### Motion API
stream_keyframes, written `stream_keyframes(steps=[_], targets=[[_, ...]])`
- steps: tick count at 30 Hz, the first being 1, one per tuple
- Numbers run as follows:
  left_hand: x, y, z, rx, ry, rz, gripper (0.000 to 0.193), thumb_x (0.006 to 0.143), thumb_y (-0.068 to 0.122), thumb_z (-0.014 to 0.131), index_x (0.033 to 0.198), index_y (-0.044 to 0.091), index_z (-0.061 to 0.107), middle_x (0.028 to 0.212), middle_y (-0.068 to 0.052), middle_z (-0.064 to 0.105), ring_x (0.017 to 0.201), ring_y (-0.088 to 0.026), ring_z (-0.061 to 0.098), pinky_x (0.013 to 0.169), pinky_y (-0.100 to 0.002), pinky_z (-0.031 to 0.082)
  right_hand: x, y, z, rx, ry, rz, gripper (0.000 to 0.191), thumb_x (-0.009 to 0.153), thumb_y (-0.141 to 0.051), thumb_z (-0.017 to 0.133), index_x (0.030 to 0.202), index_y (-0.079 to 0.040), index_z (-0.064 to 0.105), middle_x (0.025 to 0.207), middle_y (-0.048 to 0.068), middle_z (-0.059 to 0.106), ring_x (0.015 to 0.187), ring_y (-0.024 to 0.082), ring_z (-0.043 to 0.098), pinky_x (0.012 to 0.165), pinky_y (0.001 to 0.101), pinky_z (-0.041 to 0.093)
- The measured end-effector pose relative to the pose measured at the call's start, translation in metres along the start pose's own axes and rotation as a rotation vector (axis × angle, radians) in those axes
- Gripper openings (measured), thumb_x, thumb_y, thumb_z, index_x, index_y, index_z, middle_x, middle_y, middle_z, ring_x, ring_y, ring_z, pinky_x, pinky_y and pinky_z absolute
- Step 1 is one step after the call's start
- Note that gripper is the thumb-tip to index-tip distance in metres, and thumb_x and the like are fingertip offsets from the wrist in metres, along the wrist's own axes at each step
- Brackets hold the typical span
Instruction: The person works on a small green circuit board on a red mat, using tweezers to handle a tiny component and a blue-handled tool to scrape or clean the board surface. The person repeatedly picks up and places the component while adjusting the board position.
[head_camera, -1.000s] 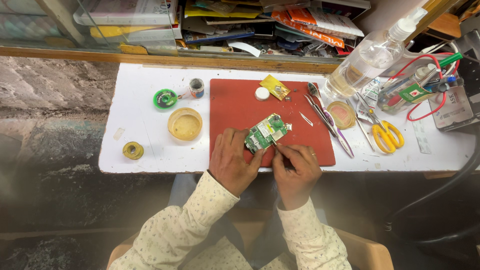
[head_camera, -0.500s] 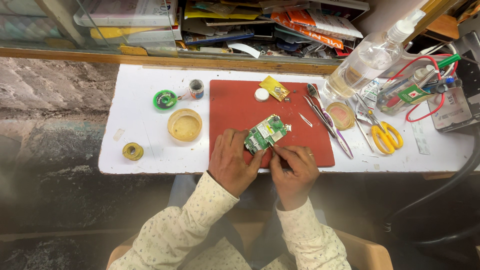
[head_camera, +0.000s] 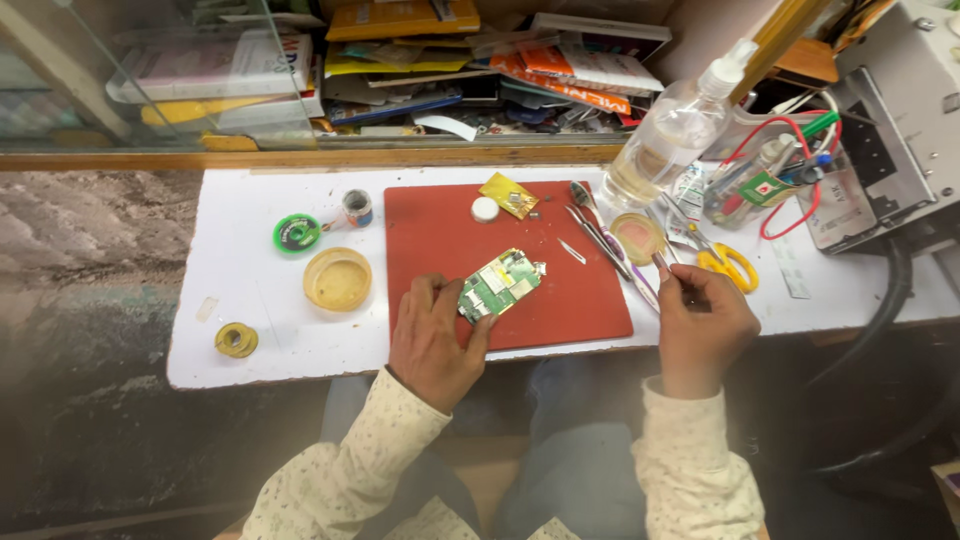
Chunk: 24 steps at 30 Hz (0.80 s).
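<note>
Red mat (head_camera: 450, 225) on white bench (head_camera: 250, 330); left hand (head_camera: 432, 340) pins circuit board (head_camera: 498, 284).

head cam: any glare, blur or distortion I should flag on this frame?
Head view: wide-angle bend, the white table edge bows; corners and lower edge fall dark. Glass pane at upper left is hazy with reflections. Circuit board under the left hand is sharp; right hand by the scissors shows no clear motion blur.
</note>
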<state>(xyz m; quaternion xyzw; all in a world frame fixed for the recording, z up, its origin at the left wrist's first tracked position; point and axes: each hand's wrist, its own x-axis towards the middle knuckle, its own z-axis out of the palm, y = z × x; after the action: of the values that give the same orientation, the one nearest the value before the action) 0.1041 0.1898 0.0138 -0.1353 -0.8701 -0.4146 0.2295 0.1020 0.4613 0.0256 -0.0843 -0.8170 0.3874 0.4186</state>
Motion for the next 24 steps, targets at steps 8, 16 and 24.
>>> stream_keyframes(steps=[8, 16, 24], targets=[[0.002, -0.001, 0.000, 0.046, -0.027, -0.008, 0.045, 0.086, 0.015, 0.073, 0.123, -0.007, 0.063, 0.118, -0.022, 0.056, 0.105, -0.039, 0.057, 0.089, -0.047, 0.048, 0.009, 0.029, 0.002, -0.245, -0.130, -0.114, 0.010, 0.085, -0.007, 0.081, 0.094, -0.005, 0.078, 0.083, 0.010, 0.071, 0.063, 0.021, 0.063, 0.063, 0.0349, 0.049], [-0.001, -0.008, 0.003, 0.087, -0.021, 0.019, 0.042, 0.086, 0.010, 0.069, 0.124, -0.007, 0.063, 0.118, -0.022, 0.057, 0.104, -0.040, 0.058, 0.090, -0.047, 0.048, 0.028, 0.026, -0.019, -0.156, -0.126, -0.070, 0.013, 0.087, -0.008, 0.077, 0.098, -0.003, 0.076, 0.093, 0.010, 0.071, 0.060, 0.019, 0.060, 0.059, 0.0323, 0.047], [-0.009, -0.019, 0.012, 0.210, -0.002, 0.035, 0.043, 0.083, 0.009, 0.067, 0.124, -0.004, 0.064, 0.121, -0.023, 0.058, 0.105, -0.041, 0.059, 0.090, -0.049, 0.048, 0.111, 0.049, -0.110, -0.030, 0.028, 0.038, 0.017, 0.101, -0.010, 0.077, 0.114, 0.001, 0.076, 0.097, 0.005, 0.068, 0.073, 0.007, 0.059, 0.064, 0.0231, 0.047]])
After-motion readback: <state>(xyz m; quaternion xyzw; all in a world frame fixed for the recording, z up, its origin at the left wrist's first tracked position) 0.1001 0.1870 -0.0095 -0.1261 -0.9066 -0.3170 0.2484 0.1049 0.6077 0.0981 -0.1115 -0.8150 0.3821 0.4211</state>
